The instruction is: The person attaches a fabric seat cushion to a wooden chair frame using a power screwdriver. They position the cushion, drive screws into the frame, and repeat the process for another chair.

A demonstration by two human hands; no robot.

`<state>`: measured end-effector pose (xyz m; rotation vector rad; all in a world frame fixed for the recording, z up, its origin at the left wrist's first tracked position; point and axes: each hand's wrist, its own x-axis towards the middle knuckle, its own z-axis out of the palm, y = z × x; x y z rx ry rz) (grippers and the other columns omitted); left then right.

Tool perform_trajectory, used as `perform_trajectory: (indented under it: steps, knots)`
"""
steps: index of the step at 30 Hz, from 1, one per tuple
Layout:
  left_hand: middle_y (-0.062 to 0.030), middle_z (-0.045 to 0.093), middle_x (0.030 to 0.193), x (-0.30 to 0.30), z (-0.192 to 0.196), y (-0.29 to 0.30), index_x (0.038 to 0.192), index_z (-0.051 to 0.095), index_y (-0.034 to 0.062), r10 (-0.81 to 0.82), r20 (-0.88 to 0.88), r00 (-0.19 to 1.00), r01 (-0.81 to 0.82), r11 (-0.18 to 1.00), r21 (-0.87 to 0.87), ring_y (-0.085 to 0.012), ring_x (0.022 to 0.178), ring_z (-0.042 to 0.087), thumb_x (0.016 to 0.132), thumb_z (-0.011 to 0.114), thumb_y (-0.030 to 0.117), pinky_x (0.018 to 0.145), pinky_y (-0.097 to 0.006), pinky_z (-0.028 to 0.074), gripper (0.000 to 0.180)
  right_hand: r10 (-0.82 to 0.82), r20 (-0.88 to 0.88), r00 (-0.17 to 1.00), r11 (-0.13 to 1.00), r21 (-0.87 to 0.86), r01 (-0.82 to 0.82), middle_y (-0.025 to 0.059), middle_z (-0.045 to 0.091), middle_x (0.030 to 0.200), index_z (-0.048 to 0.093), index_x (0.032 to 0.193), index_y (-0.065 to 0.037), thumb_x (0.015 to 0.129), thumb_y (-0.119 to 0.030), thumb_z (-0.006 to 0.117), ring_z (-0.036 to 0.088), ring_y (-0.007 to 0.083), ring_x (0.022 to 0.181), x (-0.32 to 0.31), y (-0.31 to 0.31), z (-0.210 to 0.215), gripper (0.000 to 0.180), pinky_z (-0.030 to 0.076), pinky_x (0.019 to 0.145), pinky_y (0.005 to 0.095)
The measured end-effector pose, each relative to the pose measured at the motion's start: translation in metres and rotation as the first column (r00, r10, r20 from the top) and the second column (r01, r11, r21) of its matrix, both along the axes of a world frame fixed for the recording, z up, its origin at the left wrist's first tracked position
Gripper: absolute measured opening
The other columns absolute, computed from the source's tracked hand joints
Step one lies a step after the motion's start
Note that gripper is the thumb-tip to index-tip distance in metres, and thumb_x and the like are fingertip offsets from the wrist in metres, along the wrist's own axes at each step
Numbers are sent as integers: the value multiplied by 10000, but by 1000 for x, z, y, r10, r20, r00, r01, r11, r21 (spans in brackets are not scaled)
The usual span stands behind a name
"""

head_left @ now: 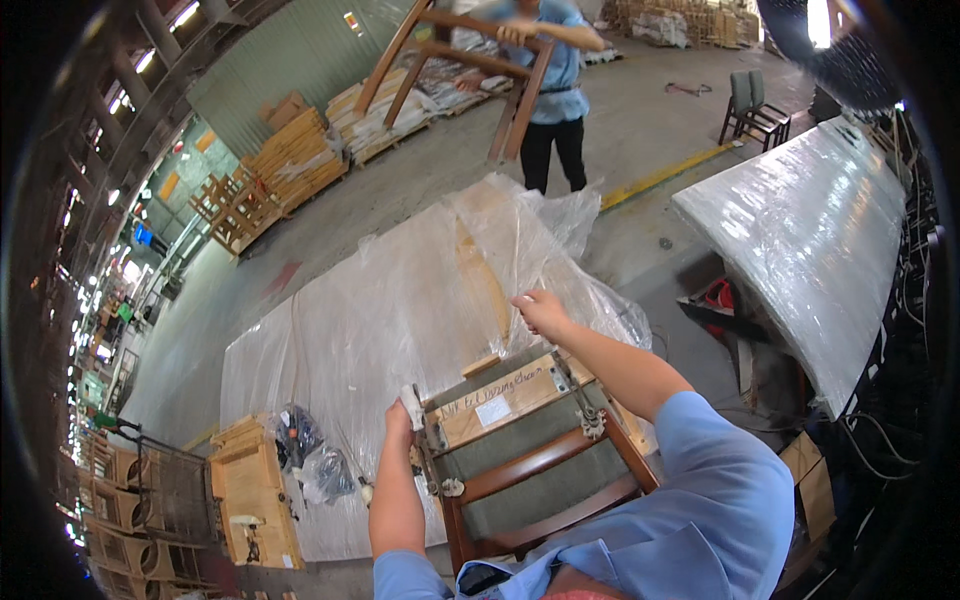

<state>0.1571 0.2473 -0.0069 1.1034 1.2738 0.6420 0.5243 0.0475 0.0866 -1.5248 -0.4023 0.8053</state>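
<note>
In front of me a dark brown wooden chair frame (560,452) with cross rails lies against a pale wooden jig board (497,402) that bears handwriting and a white label. Metal clamps with pale pads, such as the right clamp (592,424), sit at the frame's sides. My left hand (399,420) is closed round a whitish, narrow piece (411,405) beside the board's left end. Beyond the board's right end, my right hand (541,313) is raised over the plastic wrap with its fingers curled in. Whatever it may hold is hidden.
The jig rests on a wide plastic-wrapped table (350,330). Plastic bags (325,472) and a wooden box (250,495) are at left. Across the table a co-worker (555,95) carries a brown chair frame (460,50). Another wrapped panel (810,240) stands at right, near cables.
</note>
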Motion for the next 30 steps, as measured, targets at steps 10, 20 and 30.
perform_trajectory:
  steps: [10,20,30]
  knots:
    - [-127,646,734,43,20,15,846,616,17,-77,72,994,86,987,-135,-246,604,633,1035,481,405,546,-392,518,452,44,575,817,993,64,-98,78,628,797,627,938,-22,961,-282,702,573,158,705,-46,-108,66,272,475,646,339]
    - [-102,553,620,55,25,-1,819,578,-2,-25,56,998,25,1000,-13,-236,474,531,1000,499,359,447,-401,434,412,-159,769,620,987,101,127,246,689,849,660,896,23,940,-237,692,680,405,811,-54,-95,54,266,517,743,438]
    - [-103,551,628,66,49,-18,782,569,-20,-4,-43,999,7,998,68,-223,462,522,987,550,272,423,-398,412,356,-132,753,645,987,37,158,257,685,910,665,923,-2,931,-232,681,651,456,887,-55,-98,62,230,501,783,482]
